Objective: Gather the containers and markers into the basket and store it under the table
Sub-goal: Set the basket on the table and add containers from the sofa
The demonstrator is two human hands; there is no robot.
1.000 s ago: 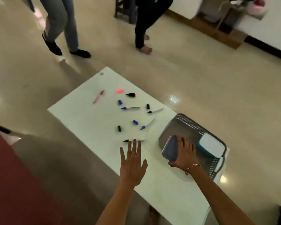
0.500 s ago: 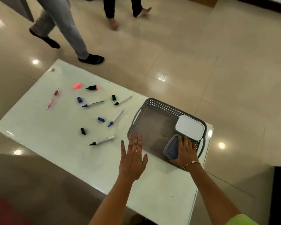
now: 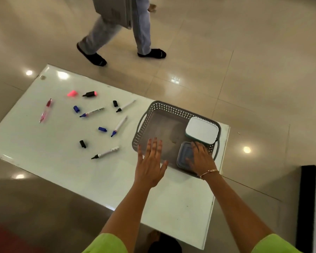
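White table: L grip splayed over basket; R grip flat on blue-lid container; marker label illegible.

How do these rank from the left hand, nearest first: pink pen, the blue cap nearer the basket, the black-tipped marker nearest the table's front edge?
Head view, from the left hand:
1. Black-tipped marker, just to its left.
2. Blue cap, farther back, mid-table.
3. Pink pen, far left end.
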